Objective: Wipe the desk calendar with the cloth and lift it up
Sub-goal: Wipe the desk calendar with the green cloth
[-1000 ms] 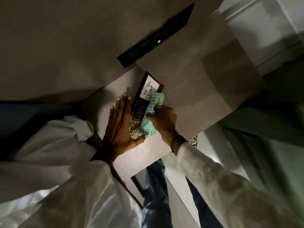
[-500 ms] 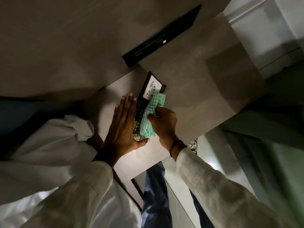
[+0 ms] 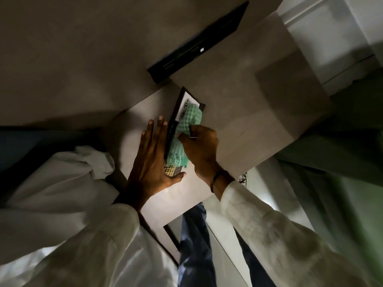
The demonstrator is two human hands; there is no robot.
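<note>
Green cloth (image 3: 182, 131) under right hand (image 3: 202, 145)

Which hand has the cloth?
The right hand: it grips the green cloth on the calendar. The left hand lies flat, fingers straight, alongside.

Calendar hemmed in on both long sides; open desk beyond it.

The calendar (image 3: 179, 104) is flanked by the left hand (image 3: 151, 160), laid flat against its left edge, and by the right hand (image 3: 200, 148), by which the cloth (image 3: 184, 131) is pressed over most of its face. Bare desk (image 3: 244, 129) is left free to the right. Behind the calendar's far end, passage is narrowed by a black bar (image 3: 196, 46) lying near it.
</note>
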